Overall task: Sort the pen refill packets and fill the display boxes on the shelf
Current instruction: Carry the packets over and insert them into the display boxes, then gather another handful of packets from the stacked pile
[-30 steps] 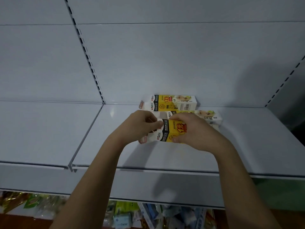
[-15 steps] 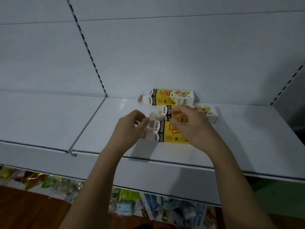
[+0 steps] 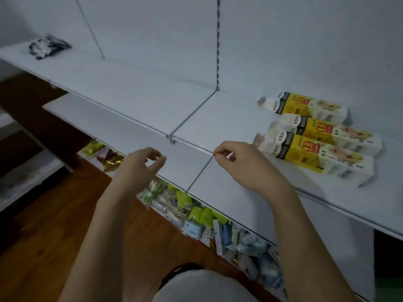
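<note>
White shelf [image 3: 135, 99] runs across the frame, tilted in the view, with a white back panel [image 3: 283, 40] behind and a slotted upright [image 3: 217, 44] at the panel joint. Lower shelf [image 3: 122, 136] sits under it, front edge near both hands. Wood floor [image 3: 54, 214] at lower left.

Heap of small packets [image 3: 196, 216] lies under the lower shelf: green, blue, white wrappers, gold foil ones further left. Too blurred to read.

Three display boxes on the right section of the shelf, lying flat, side by side, white with yellow and black print. Back box [image 3: 305, 106] is nearest the panel, middle box [image 3: 322, 131] is in front of it, front box [image 3: 314, 158] is closest to the edge. Middle and front touch; back one looks just apart.

Dark bundle of packets [image 3: 49, 46] sits at the far left end of the shelf, well apart from the boxes.

Left hand [image 3: 139, 166] hangs in front of the lower shelf edge, fingers loosely curled, thumb and forefinger apart, holding nothing. Right hand [image 3: 242, 166] is just left of the front box, not touching it, fingers curled with thumb and forefinger tips close together; cannot tell if anything is pinched.
</note>
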Tool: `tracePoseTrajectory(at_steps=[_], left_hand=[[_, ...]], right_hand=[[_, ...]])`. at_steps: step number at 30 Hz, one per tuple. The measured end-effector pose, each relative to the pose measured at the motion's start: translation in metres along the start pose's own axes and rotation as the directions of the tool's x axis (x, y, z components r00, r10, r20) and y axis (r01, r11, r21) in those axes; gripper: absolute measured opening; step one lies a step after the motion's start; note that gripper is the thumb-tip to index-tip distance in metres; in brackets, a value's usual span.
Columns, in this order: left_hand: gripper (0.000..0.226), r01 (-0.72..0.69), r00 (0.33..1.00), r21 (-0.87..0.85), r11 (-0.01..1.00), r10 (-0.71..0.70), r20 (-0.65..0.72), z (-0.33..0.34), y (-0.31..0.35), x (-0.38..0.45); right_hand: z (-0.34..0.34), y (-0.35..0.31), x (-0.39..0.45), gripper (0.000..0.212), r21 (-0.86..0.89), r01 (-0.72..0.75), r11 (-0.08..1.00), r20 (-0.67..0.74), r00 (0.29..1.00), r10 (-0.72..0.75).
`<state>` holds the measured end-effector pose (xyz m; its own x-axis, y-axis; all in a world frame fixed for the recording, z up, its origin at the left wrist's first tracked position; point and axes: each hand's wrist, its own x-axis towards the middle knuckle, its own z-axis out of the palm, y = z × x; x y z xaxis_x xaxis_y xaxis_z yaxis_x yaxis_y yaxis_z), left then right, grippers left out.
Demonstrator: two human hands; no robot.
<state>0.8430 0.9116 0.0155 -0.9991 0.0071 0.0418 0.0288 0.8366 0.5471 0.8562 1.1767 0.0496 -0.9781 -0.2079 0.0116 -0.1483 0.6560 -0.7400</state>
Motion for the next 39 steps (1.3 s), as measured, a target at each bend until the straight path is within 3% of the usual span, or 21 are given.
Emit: tracePoseTrajectory(at_steps=[3, 8, 14, 18, 24, 30, 39], left_hand=[[0.031, 0.123, 0.990, 0.048, 0.991, -0.126, 0.058, -0.008, -0.058, -0.020], [0.041, 0.293, 0.948, 0.070, 0.954, -0.299, 0.111, -0.036, -0.165, -0.069], [0.046, 0.538, 0.841, -0.039, 0.842, -0.534, 0.082, -0.066, -0.274, -0.129], [0.048, 0.616, 0.786, -0.089, 0.783, -0.604, 0.133, -0.090, -0.317, -0.156], [0.042, 0.692, 0.715, -0.204, 0.692, -0.695, 0.069, -0.123, -0.378, -0.171], [0.040, 0.741, 0.663, -0.180, 0.646, -0.747, 0.049, -0.157, -0.440, -0.125], [0.039, 0.746, 0.662, -0.017, 0.666, -0.744, -0.093, -0.254, -0.532, -0.002]], right_hand=[[0.054, -0.018, 0.015, 0.015, -0.061, 0.015, 0.998, 0.145, 0.989, -0.006], [0.150, -0.057, 0.041, 0.021, -0.205, 0.036, 0.978, 0.408, 0.911, 0.052], [0.253, -0.111, 0.064, 0.018, -0.252, 0.095, 0.963, 0.550, 0.833, 0.061], [0.307, -0.153, 0.084, 0.016, -0.252, 0.144, 0.957, 0.625, 0.779, 0.047], [0.373, -0.201, 0.132, 0.016, -0.211, 0.225, 0.951, 0.691, 0.723, -0.018], [0.444, -0.238, 0.212, 0.025, -0.181, 0.279, 0.943, 0.756, 0.653, -0.048], [0.524, -0.335, 0.368, 0.033, -0.071, 0.358, 0.931, 0.777, 0.605, -0.174]])
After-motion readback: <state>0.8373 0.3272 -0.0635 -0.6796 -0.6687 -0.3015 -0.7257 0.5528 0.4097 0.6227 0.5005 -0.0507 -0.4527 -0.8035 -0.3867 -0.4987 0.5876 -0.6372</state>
